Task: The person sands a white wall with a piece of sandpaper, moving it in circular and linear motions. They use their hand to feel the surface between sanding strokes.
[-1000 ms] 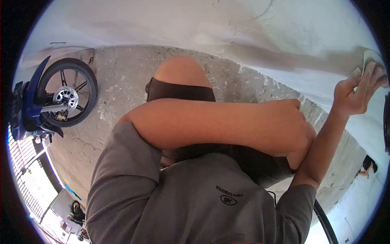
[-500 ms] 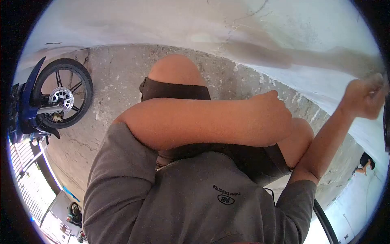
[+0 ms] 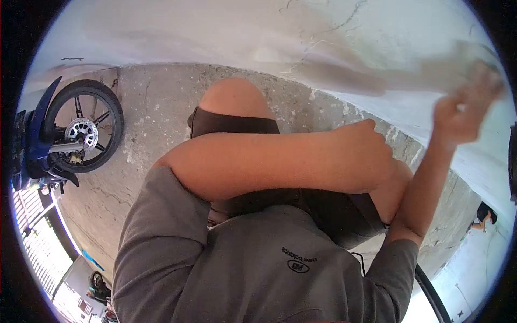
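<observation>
While the right hand (image 3: 473, 94) is raised at the pale wall (image 3: 215, 35), blur hides its fingers, so I cannot tell whether it grips anything or touches the surface. Its shadow falls on the wall just beside it. The left hand (image 3: 369, 156) is curled into a fist, away from the wall, at the end of a forearm laid across the lap. The bare knee (image 3: 234, 97) points toward the wall's foot, above the stained floor (image 3: 151, 118); a motorcycle wheel (image 3: 111, 105) stands near the wall.
</observation>
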`<action>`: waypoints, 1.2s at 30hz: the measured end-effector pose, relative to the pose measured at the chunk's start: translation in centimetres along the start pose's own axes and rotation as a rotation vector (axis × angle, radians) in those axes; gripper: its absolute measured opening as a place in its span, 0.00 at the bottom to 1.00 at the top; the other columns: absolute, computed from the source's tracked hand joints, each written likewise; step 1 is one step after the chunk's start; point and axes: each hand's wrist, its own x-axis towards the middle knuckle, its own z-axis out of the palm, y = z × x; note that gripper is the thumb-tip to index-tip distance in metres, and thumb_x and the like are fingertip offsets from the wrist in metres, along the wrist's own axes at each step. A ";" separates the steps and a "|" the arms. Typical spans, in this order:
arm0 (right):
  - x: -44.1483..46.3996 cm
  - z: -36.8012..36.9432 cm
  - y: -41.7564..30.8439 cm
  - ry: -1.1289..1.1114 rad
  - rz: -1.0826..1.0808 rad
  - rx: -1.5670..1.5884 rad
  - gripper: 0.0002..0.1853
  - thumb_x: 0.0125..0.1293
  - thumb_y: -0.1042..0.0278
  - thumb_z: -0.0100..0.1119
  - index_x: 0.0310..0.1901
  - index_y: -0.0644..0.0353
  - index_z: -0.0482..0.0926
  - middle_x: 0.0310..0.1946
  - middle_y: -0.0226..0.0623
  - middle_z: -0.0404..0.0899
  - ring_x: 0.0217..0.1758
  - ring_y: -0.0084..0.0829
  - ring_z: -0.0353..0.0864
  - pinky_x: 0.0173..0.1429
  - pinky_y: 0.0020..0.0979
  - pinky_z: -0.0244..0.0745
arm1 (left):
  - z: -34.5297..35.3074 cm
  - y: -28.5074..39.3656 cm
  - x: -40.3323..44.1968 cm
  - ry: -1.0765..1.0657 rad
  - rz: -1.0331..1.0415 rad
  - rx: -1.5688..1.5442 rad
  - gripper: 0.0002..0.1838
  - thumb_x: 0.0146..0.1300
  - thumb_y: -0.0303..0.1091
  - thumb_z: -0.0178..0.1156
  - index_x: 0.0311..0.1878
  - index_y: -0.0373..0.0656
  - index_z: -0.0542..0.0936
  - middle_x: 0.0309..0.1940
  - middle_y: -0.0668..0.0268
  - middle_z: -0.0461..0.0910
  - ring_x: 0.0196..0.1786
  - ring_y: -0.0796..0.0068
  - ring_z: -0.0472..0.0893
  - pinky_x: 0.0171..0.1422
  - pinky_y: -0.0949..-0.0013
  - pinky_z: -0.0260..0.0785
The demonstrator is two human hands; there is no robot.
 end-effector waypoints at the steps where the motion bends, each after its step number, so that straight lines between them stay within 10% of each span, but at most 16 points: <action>1: 0.2 0.0 1.1 0.053 0.093 0.014 0.17 0.72 0.77 0.58 0.60 0.63 0.84 0.60 0.43 0.85 0.69 0.46 0.80 0.76 0.46 0.71 | -0.5 0.1 0.1 -0.005 0.006 0.005 0.12 0.62 0.39 0.60 0.39 0.41 0.84 0.32 0.63 0.85 0.39 0.60 0.87 0.48 0.56 0.75; 4: 0.2 0.2 2.3 0.127 0.236 0.083 0.17 0.73 0.77 0.57 0.60 0.63 0.84 0.58 0.42 0.86 0.69 0.48 0.80 0.73 0.44 0.73 | -0.8 0.2 0.0 0.039 0.031 0.025 0.12 0.61 0.39 0.60 0.39 0.41 0.84 0.31 0.64 0.85 0.39 0.61 0.87 0.48 0.56 0.75; 8: -0.7 0.0 -2.0 -0.250 -0.082 -0.032 0.14 0.74 0.73 0.55 0.56 0.61 0.86 0.61 0.42 0.84 0.71 0.48 0.78 0.78 0.51 0.66 | -0.9 -0.1 0.2 0.024 0.072 0.036 0.11 0.60 0.40 0.61 0.37 0.41 0.84 0.31 0.63 0.84 0.39 0.61 0.86 0.49 0.56 0.75; 12: 0.8 0.5 1.4 0.125 -0.032 0.031 0.18 0.75 0.74 0.54 0.63 0.64 0.82 0.65 0.40 0.81 0.74 0.54 0.73 0.79 0.49 0.64 | -1.0 0.0 0.2 0.079 0.051 0.046 0.12 0.60 0.41 0.62 0.35 0.41 0.84 0.30 0.62 0.84 0.38 0.61 0.86 0.49 0.57 0.74; 17: -1.3 0.2 -0.7 -0.168 -0.106 0.090 0.22 0.72 0.76 0.50 0.65 0.58 0.81 0.67 0.46 0.79 0.77 0.55 0.68 0.82 0.53 0.60 | -0.9 -0.5 0.3 0.130 0.025 -0.014 0.12 0.64 0.41 0.61 0.36 0.41 0.84 0.31 0.63 0.83 0.40 0.61 0.85 0.50 0.57 0.74; 22: 0.3 0.2 2.0 0.176 0.054 0.040 0.18 0.81 0.67 0.46 0.63 0.63 0.82 0.68 0.47 0.78 0.78 0.58 0.66 0.82 0.54 0.59 | -1.5 -0.2 0.1 0.109 0.017 0.026 0.13 0.64 0.43 0.63 0.38 0.42 0.82 0.33 0.62 0.83 0.41 0.59 0.85 0.52 0.55 0.74; 27: -0.7 0.2 1.5 0.000 -0.065 0.139 0.18 0.79 0.72 0.49 0.63 0.69 0.80 0.69 0.51 0.76 0.78 0.57 0.64 0.82 0.58 0.57 | -1.9 -0.4 0.4 0.028 0.040 -0.005 0.14 0.63 0.44 0.65 0.39 0.43 0.80 0.35 0.60 0.83 0.42 0.57 0.84 0.54 0.54 0.74; 32: -0.1 -0.6 3.2 0.257 0.303 0.046 0.18 0.78 0.72 0.52 0.64 0.69 0.79 0.70 0.54 0.74 0.78 0.57 0.65 0.82 0.55 0.58 | -2.2 -0.2 0.6 0.044 0.007 0.003 0.17 0.64 0.47 0.66 0.40 0.42 0.78 0.37 0.58 0.82 0.46 0.54 0.84 0.58 0.53 0.73; 36: -1.6 -0.2 1.3 -0.001 -0.117 0.119 0.19 0.74 0.74 0.55 0.63 0.71 0.79 0.70 0.53 0.75 0.78 0.56 0.66 0.80 0.52 0.63 | -2.4 -0.4 0.9 0.003 0.042 0.010 0.17 0.63 0.46 0.67 0.40 0.42 0.77 0.37 0.58 0.81 0.46 0.53 0.83 0.59 0.52 0.72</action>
